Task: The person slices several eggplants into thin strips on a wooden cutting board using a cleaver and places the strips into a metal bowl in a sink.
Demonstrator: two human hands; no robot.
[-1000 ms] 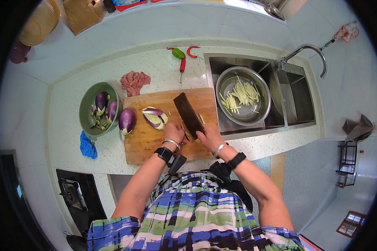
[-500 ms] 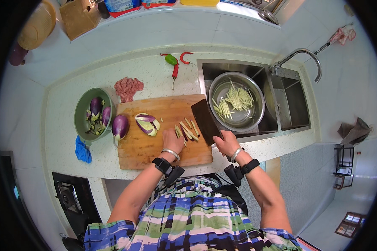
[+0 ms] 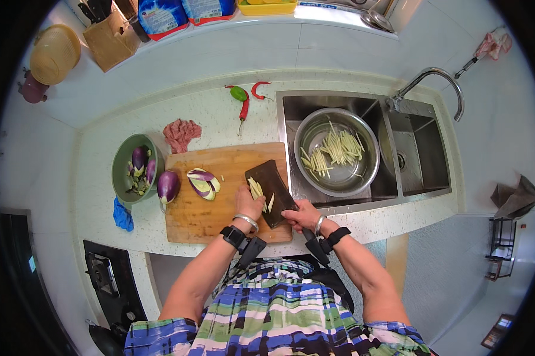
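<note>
My right hand [image 3: 303, 216] grips the handle of a dark-bladed cleaver [image 3: 270, 187], its wide blade lying low and flat over the right part of the wooden cutting board [image 3: 199, 222]. Pale eggplant strips [image 3: 255, 188] are bunched at the blade's left edge, with my left hand [image 3: 250, 202] closed against them. A few more strips lie on the blade itself. On the board's left half rests a cut eggplant piece [image 3: 204, 184], pale flesh showing between purple skin. A whole purple eggplant [image 3: 168, 187] sits at the board's left edge.
A steel bowl [image 3: 371, 172] holding pale strips in water stands in the left sink basin, near a faucet [image 3: 430, 71]. Left of the board are a green bowl [image 3: 120, 184] of eggplants, a pink cloth [image 3: 182, 134] and a blue cloth [image 3: 123, 215]. Peppers [image 3: 244, 107] lie behind.
The cleaver has moved left and tilted flat, from beside the strips to under some of them. My left hand has gathered the loose strips against its blade.
</note>
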